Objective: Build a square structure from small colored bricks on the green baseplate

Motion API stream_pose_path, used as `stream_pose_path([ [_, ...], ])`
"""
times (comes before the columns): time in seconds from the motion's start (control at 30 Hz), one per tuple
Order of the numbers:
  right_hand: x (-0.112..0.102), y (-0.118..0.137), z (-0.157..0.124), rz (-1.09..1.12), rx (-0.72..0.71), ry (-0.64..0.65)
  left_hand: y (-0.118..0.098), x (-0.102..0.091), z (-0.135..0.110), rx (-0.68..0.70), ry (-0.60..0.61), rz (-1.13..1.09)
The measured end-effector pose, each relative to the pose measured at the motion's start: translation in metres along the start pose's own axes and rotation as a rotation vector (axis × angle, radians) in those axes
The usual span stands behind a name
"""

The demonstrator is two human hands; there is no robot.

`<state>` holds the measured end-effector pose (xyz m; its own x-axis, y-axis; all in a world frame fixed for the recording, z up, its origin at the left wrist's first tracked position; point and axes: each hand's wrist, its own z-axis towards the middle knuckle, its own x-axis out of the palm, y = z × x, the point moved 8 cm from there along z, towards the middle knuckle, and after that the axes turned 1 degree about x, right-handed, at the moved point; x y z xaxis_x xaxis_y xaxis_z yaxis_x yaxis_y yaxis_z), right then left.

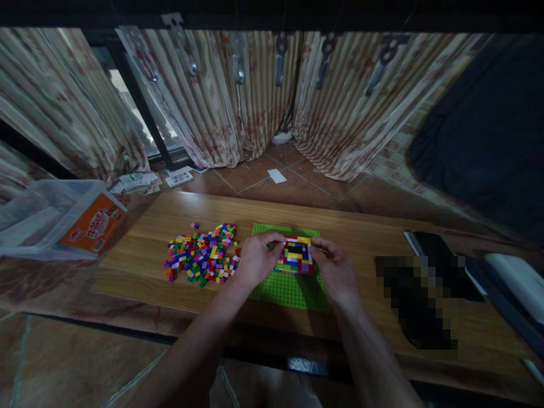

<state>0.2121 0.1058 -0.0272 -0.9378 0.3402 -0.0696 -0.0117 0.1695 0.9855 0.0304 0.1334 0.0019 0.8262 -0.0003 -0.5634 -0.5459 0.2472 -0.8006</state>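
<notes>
A green baseplate [293, 289] lies on the wooden table [170, 209]. On it stands a small square build of coloured bricks [295, 255], hollow in the middle. My left hand [255, 260] rests against the build's left side, its fingers curled and its thumb and forefinger pinched at the top left corner. My right hand [334, 269] is curled against the right side, fingertips touching the top right edge. Whether either pinch holds a loose brick is too small to tell. A heap of loose coloured bricks [202, 255] lies to the left of my left hand.
A clear plastic box with an orange label [91, 224] sits at the table's left end. A dark phone [429, 243] and a blurred dark object [419, 300] lie on the right. Curtains [238, 96] hang behind, over a tiled floor with papers [136, 182].
</notes>
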Motion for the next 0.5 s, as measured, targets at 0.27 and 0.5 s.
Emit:
stream_pose_path([
  [0.27, 0.0035, -0.0046, 0.0019, 0.030, -0.011, 0.022, 0.0029, 0.0040, 0.0009, -0.029, 0.009, 0.024],
  [0.5, 0.0016, -0.0036, 0.0023, -0.004, -0.033, 0.023, 0.0023, 0.0035, -0.0001, 0.015, -0.041, -0.016],
])
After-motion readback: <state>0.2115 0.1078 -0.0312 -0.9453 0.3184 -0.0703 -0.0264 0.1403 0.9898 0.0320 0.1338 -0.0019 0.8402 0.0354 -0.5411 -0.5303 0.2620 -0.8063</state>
